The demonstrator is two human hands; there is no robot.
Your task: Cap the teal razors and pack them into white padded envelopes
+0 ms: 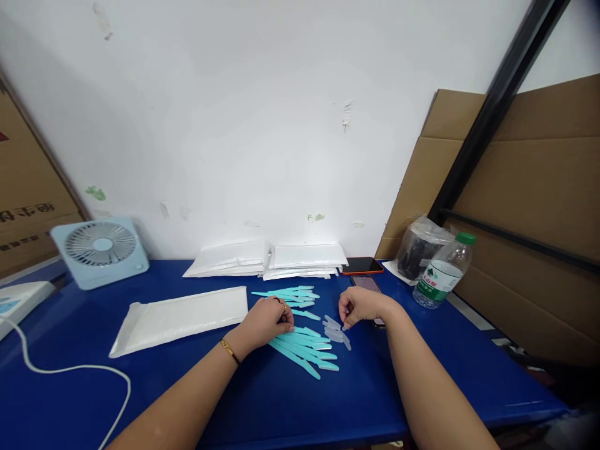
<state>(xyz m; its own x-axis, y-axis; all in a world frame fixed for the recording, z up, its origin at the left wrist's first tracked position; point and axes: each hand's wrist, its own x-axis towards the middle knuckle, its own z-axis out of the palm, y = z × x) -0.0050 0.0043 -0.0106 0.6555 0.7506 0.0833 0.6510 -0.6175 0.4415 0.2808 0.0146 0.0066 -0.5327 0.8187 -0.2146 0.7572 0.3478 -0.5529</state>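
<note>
Turquoise eyebrow razors (pixel 304 356) lie fanned out in two groups on the blue table. My left hand (pixel 268 320) is closed over the handle ends between the groups, its fingertips at one razor (pixel 307 314); the exact grip is partly hidden. To the right lies a small pile of translucent blade caps (pixel 334 334). My right hand (pixel 360 306) pinches at the pile's right edge, thumb and forefinger together on a small cap, most of which is covered by the fingers.
A white padded mailer (pixel 180 319) lies left of the razors. Stacked mailers (pixel 307 256) rest against the wall. Two phones, one orange-edged (pixel 363 265), lie behind my right hand. A water bottle (pixel 443 275) stands right; a light-blue fan (pixel 100 250) and white cable (pixel 70 369) are left.
</note>
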